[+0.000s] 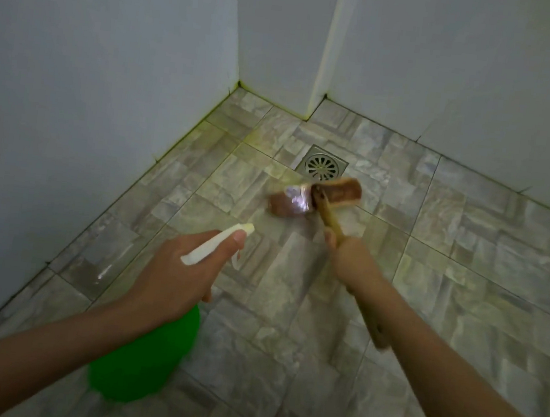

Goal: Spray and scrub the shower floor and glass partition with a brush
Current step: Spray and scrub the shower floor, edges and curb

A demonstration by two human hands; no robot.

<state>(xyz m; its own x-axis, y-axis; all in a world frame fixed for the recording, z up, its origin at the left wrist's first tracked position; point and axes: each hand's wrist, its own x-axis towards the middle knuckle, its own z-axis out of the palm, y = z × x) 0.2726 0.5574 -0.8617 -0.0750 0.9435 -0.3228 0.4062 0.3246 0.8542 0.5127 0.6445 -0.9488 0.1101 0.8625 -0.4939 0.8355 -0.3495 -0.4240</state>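
My left hand (176,276) grips the neck of a green spray bottle (143,361), thumb along its white trigger head (218,243), whose nozzle points toward the middle of the floor. My right hand (350,261) grips the wooden handle of a long scrub brush (335,194). The brush's brown head lies blurred on the wet stone-patterned floor tiles (465,271), just in front of the drain. The handle's rear end sticks out under my right forearm.
A square metal drain (322,166) sits in the floor near the far corner. White walls (90,101) close the left and back sides, with a protruding wall corner (319,76) behind the drain. Yellowish grime lines the left floor joint.
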